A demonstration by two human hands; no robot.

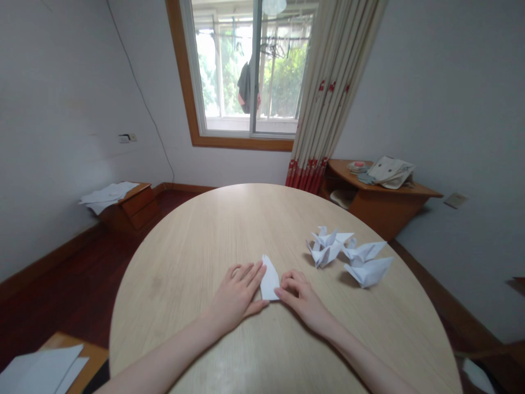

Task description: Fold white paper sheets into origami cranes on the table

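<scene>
A small piece of folded white paper (269, 282) lies on the round wooden table (180, 241), narrow at its far end and wider at the near edge. My left hand (238, 290) rests flat along the paper's left side, fingers stretched out and their tips on it, with the thumb by the near edge. At the near right corner, my right hand (298, 295) has its fingers curled and the thumb against the paper in a pinch. Several folded paper cranes (365, 271) stand grouped on the table, to the right of and beyond my right hand.
White sheets (45, 372) lie on a wooden surface at the lower left. Further off, papers (110, 192) cover a low cabinet (141, 205). Newspapers (391, 171) sit on a corner desk (381, 208) at the right, beside a long curtain (328, 93) and a window (279, 71).
</scene>
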